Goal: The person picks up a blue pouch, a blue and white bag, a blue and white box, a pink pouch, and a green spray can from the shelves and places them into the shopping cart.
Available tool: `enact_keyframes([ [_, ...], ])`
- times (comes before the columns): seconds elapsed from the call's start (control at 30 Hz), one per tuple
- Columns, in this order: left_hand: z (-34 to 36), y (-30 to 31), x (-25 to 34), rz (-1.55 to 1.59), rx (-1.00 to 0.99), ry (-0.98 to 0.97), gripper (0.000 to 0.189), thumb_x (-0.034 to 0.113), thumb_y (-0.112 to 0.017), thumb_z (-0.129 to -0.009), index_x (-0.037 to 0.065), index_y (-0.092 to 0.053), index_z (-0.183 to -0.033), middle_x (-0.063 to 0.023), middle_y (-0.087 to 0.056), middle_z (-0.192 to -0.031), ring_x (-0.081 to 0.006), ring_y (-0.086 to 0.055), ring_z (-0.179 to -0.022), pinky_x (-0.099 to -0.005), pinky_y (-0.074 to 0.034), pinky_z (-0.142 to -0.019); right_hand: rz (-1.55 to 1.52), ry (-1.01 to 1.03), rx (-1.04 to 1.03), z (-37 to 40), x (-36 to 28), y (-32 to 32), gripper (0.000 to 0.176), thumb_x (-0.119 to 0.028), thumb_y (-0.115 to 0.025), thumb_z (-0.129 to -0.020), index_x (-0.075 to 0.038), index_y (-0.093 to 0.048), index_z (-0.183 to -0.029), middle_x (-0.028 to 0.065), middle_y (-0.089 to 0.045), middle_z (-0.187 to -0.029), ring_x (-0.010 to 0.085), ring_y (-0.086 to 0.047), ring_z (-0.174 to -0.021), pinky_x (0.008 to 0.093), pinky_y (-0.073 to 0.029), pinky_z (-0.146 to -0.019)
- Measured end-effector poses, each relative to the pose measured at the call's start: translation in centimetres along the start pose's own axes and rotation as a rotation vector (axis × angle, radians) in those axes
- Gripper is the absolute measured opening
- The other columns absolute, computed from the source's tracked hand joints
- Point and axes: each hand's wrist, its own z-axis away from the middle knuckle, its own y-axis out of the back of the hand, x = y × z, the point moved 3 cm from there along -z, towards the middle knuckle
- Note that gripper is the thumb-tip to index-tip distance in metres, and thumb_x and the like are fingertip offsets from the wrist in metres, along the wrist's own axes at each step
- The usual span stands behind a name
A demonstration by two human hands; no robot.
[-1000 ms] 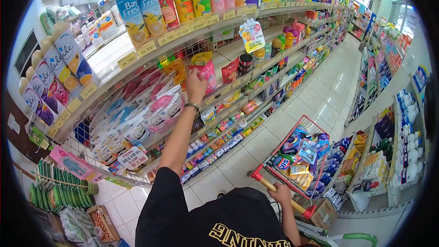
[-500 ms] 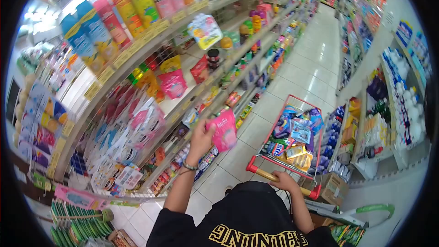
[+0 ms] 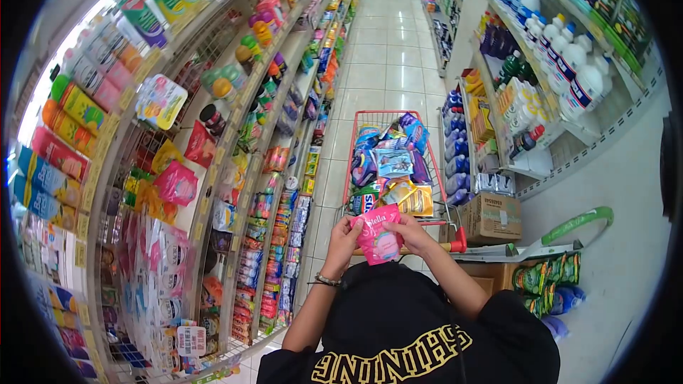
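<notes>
A pink pouch [image 3: 383, 240] with "Stella" printed on it is held up between both hands, in front of my chest. My left hand [image 3: 344, 239] pinches its left edge, and a bracelet shows on that wrist. My right hand [image 3: 415, 233] grips the upper right edge. Just beyond the pouch stands a red-framed shopping cart [image 3: 346, 183], piled with colourful packets. Among them are a light blue packet [image 3: 394, 163], a yellow-orange packet [image 3: 413, 198] and a green-and-blue packet [image 3: 364, 201]. Both hands are off the cart's handle [image 3: 448, 247].
Shelves [image 3: 213, 178] of pouches, bottles and packets line the left side. A similar pink pouch [image 3: 176, 183] sits there. To the right are white bottles [image 3: 575, 75], a cardboard box [image 3: 491, 219] and a green-ended handle [image 3: 580, 223]. The tiled aisle [image 3: 389, 50] runs ahead.
The pink pouch has come from beside the left shelf to the front of my chest. My right hand has let go of the cart handle and taken hold of the pouch. My view has turned.
</notes>
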Motion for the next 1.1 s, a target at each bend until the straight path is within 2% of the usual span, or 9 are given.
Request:
enact_keyframes([
  [0.1,-0.9,-0.7,-1.2,-0.042,0.121,-0.027,0.022,0.023,-0.061,-0.105,0.003,-0.057,-0.113,-0.0071,-0.066,-0.103,-0.0130,-0.065,-0.101,-0.0309,-0.057,-0.082,-0.116,0.063,0.204,0.0,-0.2,3.4,0.022,-0.013,-0.070,-0.095,-0.005,-0.067,-0.114,0.0055,-0.073,-0.103,0.0160,-0.072,-0.090,0.0348,-0.060,-0.080],
  [0.27,0.1,0.8,-2.7,-0.788,-0.027,-0.314,0.040,0.027,-0.062,-0.103,0.004,-0.053,-0.135,-0.0098,-0.066,-0.123,-0.0212,-0.062,-0.113,-0.0363,-0.047,-0.101,-0.313,0.363,0.711,-0.9,-3.0,13.0,0.020,-0.010,-0.070,-0.091,-0.005,-0.067,-0.110,0.0059,-0.071,-0.093,0.0171,-0.070,-0.083,0.0325,-0.058,-0.076],
  [0.37,1.9,0.9,-5.8,-0.754,-0.099,-0.116,0.039,0.028,-0.063,-0.101,0.005,-0.058,-0.131,-0.0099,-0.065,-0.123,-0.0215,-0.061,-0.115,-0.0376,-0.041,-0.105,-0.276,0.415,0.879,-2.7,-3.6,19.9,0.018,-0.011,-0.070,-0.091,-0.003,-0.069,-0.107,0.0063,-0.072,-0.094,0.0173,-0.070,-0.082,0.0326,-0.057,-0.072],
  [0.43,2.6,0.7,-6.8,-0.939,-0.142,-0.224,0.037,0.029,-0.063,-0.101,0.005,-0.060,-0.129,-0.0094,-0.065,-0.121,-0.0216,-0.060,-0.115,-0.0383,-0.039,-0.104,-0.233,0.446,0.950,-5.3,-3.7,22.8,0.021,-0.012,-0.070,-0.091,-0.003,-0.070,-0.110,0.0081,-0.073,-0.097,0.0185,-0.070,-0.083,0.0338,-0.057,-0.070],
  [0.53,3.1,0.2,-7.3,-1.117,-0.158,-0.367,0.034,0.030,-0.063,-0.099,0.007,-0.065,-0.125,-0.0087,-0.065,-0.119,-0.0225,-0.059,-0.116,-0.0390,-0.034,-0.106,-0.124,0.508,0.947,-8.7,-5.6,24.2,0.015,-0.016,-0.072,-0.090,-0.003,-0.074,-0.099,0.0066,-0.073,-0.090,0.0167,-0.068,-0.076,0.0328,-0.053,-0.066],
  [0.73,2.7,0.6,-8.4,-0.959,-0.044,-0.203,0.035,0.033,-0.062,-0.100,0.009,-0.065,-0.125,-0.0078,-0.066,-0.118,-0.0263,-0.059,-0.117,-0.0411,-0.035,-0.106,0.654,0.418,1.103,-15.3,-10.2,22.3,0.025,-0.021,-0.071,-0.090,0.004,-0.076,-0.091,0.0188,-0.075,-0.090,0.0267,-0.070,-0.070,0.0396,-0.053,-0.068],
  [0.8,3.0,0.2,-8.3,-0.993,-0.020,-0.241,0.035,0.033,-0.063,-0.099,0.010,-0.066,-0.124,-0.0078,-0.066,-0.119,-0.0269,-0.058,-0.118,-0.0414,-0.034,-0.107,0.788,0.912,1.156,-17.4,-11.3,20.6,0.031,-0.027,-0.074,-0.087,0.001,-0.077,-0.098,0.0198,-0.075,-0.098,0.0342,-0.073,-0.085,0.0430,-0.056,-0.075],
  [0.93,3.1,-0.1,-8.8,-1.019,0.010,-0.258,0.034,0.033,-0.063,-0.099,0.011,-0.067,-0.124,-0.0076,-0.065,-0.119,-0.0273,-0.057,-0.118,-0.0411,-0.034,-0.107,1.254,0.310,0.931,-20.1,-8.1,21.9,0.017,-0.018,-0.069,-0.087,-0.004,-0.077,-0.093,0.0175,-0.075,-0.104,0.0415,-0.072,-0.090,0.0467,-0.059,-0.081],
  [1.1,2.6,-0.5,-8.5,-1.040,0.043,-0.257,0.033,0.032,-0.064,-0.097,0.013,-0.068,-0.124,-0.0072,-0.065,-0.119,-0.0274,-0.056,-0.119,-0.0406,-0.034,-0.107,1.481,0.007,0.978,-22.3,-5.5,24.1,0.013,-0.011,-0.069,-0.084,-0.006,-0.078,-0.091,0.0185,-0.075,-0.095,0.0356,-0.075,-0.089,0.0473,-0.061,-0.080],
])
